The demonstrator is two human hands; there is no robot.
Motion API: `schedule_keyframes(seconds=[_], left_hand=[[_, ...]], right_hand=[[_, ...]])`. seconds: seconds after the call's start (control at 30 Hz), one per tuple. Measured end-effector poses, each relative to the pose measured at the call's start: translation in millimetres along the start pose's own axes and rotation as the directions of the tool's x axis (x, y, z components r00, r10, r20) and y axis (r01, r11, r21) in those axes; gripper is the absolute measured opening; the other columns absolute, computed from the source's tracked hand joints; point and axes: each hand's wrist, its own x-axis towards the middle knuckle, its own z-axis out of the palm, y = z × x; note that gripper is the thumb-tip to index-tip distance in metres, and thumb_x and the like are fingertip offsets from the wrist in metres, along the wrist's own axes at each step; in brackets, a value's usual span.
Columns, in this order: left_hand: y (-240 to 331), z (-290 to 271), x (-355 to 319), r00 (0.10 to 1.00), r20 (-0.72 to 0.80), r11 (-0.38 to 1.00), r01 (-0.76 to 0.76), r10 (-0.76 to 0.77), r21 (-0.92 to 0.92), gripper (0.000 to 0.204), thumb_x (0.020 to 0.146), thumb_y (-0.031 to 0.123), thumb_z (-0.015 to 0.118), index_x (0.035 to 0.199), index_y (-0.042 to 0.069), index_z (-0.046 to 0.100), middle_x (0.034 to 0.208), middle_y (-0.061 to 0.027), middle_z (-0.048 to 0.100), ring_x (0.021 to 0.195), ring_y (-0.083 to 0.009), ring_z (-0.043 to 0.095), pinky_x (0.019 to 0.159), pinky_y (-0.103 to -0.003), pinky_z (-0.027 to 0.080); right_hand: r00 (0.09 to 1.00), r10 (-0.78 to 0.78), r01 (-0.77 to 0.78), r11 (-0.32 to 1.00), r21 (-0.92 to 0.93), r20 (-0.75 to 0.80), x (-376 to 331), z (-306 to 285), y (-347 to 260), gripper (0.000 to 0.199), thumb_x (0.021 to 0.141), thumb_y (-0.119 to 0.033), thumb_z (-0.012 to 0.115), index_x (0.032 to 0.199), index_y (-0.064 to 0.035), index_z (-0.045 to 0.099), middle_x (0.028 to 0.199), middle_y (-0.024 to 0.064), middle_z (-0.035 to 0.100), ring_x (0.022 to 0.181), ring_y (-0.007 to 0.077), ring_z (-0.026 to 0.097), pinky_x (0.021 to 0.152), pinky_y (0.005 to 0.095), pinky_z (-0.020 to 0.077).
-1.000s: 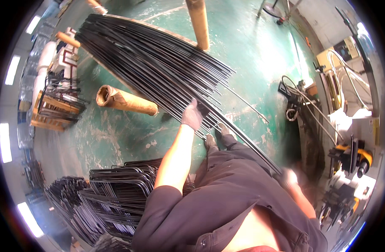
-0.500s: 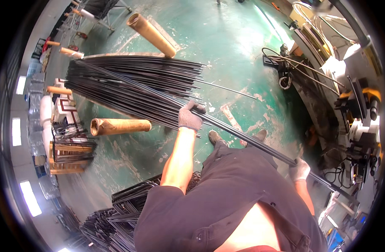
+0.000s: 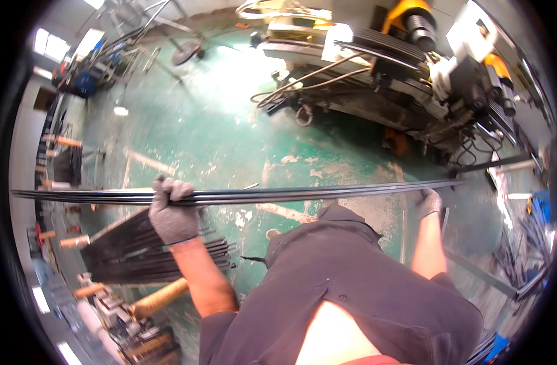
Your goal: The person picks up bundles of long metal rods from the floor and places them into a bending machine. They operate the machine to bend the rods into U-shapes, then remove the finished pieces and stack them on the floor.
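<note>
Several long dark metal rods [image 3: 302,194] run almost level across the view in front of me, held together as a thin bundle. My left hand [image 3: 174,210], in a grey knit glove, is wrapped round them left of the middle. Toward their right end my right hand [image 3: 429,204], gloved too, grips them from below; its fingertips are partly hidden behind the rods. The left end of the bundle reaches far out to the left. A pile of similar dark rods [image 3: 150,252] lies low at the left, beyond my left forearm.
Machinery with cables and yellow-black parts [image 3: 412,85] stands at the far right. A brown cardboard tube [image 3: 160,298] lies beside the rod pile. At the right is a metal frame [image 3: 515,295] near more thin rods [image 3: 528,237]. The green floor [image 3: 217,140] has worn patches.
My body and view have turned to the right. The held rods have swung from a slant to nearly level, lifted away from the pile, which now sits lower left.
</note>
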Motion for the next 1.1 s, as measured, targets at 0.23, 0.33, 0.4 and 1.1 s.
schedule_keyframes(seconds=[0.23,0.33,0.4,1.1], left_hand=[[-149,100,62,0.965,0.084,0.956,0.232,-0.25,0.179,0.025,0.102,0.015,0.068,0.124,0.006,0.061,0.09,-0.0064,0.063,0.082,-0.0244,0.058,0.108,-0.054,0.046],[-108,124,123,0.913,0.351,0.973,0.156,-0.208,0.172,0.03,0.1,0.006,0.066,0.129,0.0,0.059,0.1,-0.0074,0.062,0.096,-0.0253,0.059,0.11,-0.052,0.045],[-92,147,168,0.888,0.412,0.979,0.191,-0.204,0.073,0.034,0.098,0.001,0.063,0.131,-0.004,0.056,0.108,-0.0091,0.061,0.103,-0.0258,0.059,0.113,-0.051,0.044],[-326,144,421,0.792,0.092,0.79,0.578,-0.603,0.204,0.034,0.11,0.025,0.055,0.12,-0.005,0.067,0.124,-0.02,0.071,0.123,-0.0357,0.065,0.113,-0.055,0.049]], right_hand=[[0.898,-0.075,-0.233,0.754,0.615,0.432,-79,161,-16,0.012,0.099,0.002,0.057,0.105,-0.0009,0.067,0.102,0.014,0.071,0.104,0.0318,0.07,0.108,0.0527,0.0535],[0.917,-0.15,-0.138,0.75,0.647,0.37,-78,158,-66,0.01,0.101,-0.009,0.065,0.107,-0.0008,0.067,0.104,0.013,0.072,0.104,0.0304,0.07,0.107,0.0494,0.0546],[0.914,-0.238,-0.032,0.767,0.641,0.329,-58,143,-91,0.02,0.103,-0.018,0.068,0.111,0.0001,0.07,0.106,0.0114,0.073,0.106,0.027,0.069,0.106,0.0417,0.0552],[0.936,-0.234,0.344,0.771,0.535,-0.264,32,307,-288,0.043,0.088,-0.027,0.088,0.117,-0.0004,0.069,0.109,0.0101,0.073,0.097,0.0246,0.068,0.086,0.0426,0.0558]])
